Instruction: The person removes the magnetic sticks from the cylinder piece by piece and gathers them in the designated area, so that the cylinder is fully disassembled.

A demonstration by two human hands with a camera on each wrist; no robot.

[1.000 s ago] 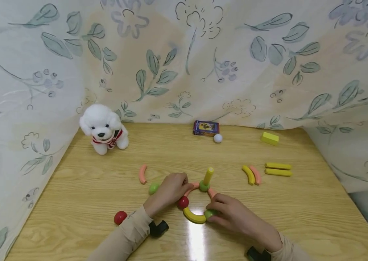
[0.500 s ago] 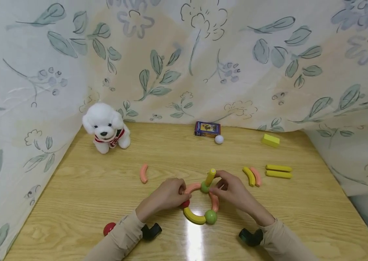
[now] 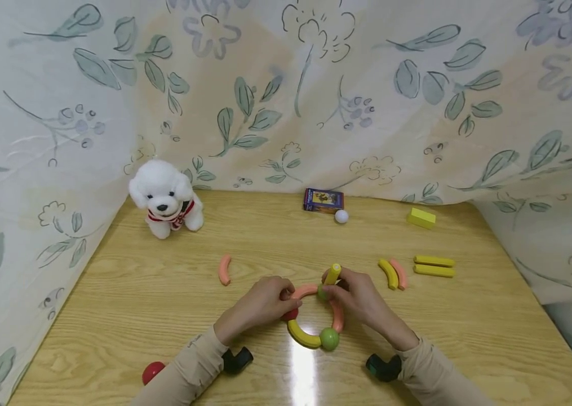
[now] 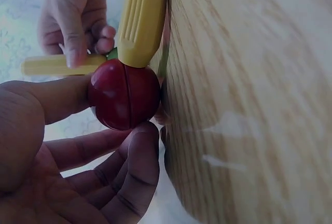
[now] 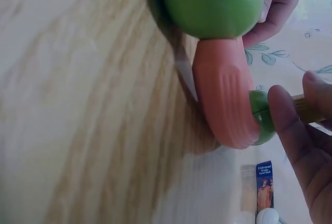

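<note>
In the head view, a ring of two pink curved pieces, one yellow curved piece (image 3: 304, 336) and three balls lies on the table. My left hand (image 3: 260, 304) pinches the red ball (image 4: 124, 94) on its left side between thumb and fingers. My right hand (image 3: 362, 296) grips the upright yellow stick (image 3: 333, 272) just above the far green ball (image 5: 263, 117), which its fingers partly cover. A pink curved piece (image 5: 225, 89) runs from there to the near green ball (image 3: 329, 339), which no hand touches.
A loose red ball (image 3: 153, 373) lies by the left sleeve. Pink (image 3: 224, 270) and yellow curved pieces (image 3: 388, 274), yellow sticks (image 3: 434, 271) and a yellow block (image 3: 421, 217) lie around. Behind stand a plush dog (image 3: 164, 197), a card box (image 3: 323, 200) and a white ball (image 3: 341, 216).
My right hand has left the near green ball for the yellow stick. My left hand has shifted to the red ball. The loose red ball has rolled nearer; the loose green one is out of sight.
</note>
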